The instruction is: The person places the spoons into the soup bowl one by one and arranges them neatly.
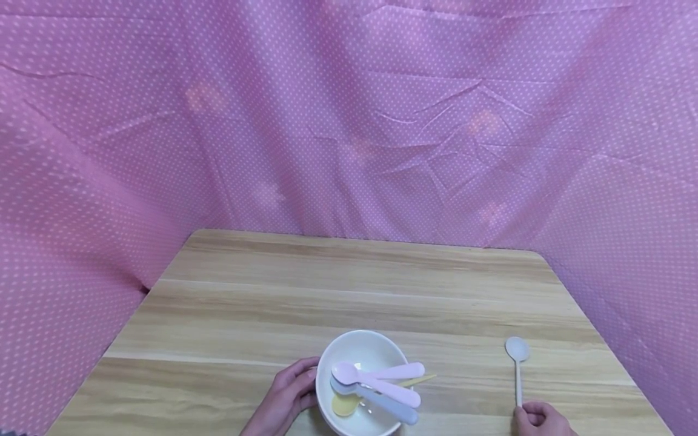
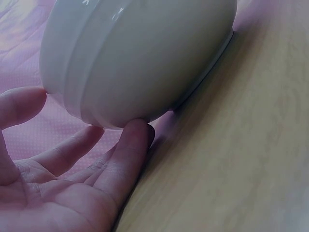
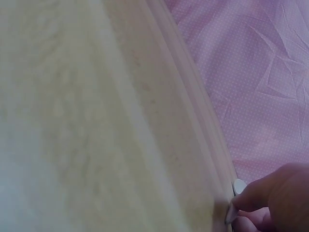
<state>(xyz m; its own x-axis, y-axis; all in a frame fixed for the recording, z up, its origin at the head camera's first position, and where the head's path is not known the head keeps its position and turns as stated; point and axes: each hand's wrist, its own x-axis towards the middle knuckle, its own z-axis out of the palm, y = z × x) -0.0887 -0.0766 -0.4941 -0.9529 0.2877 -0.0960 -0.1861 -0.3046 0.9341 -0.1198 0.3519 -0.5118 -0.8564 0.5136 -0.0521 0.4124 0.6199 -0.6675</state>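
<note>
A white bowl stands near the front of the table, holding several small spoons. Among them are pink spoons, a pale blue spoon and a yellow spoon, their handles leaning over the right rim. My left hand touches the bowl's left side; the left wrist view has its fingertips against the lower outer wall, fingers loosely spread. Off to the right, my right hand pinches the handle end of a grey-white spoon, whose round head points away. In the right wrist view that spoon is mostly hidden.
A wood-grain table with rounded far corners lies beneath everything. Pink dotted cloth hangs behind it and along both sides.
</note>
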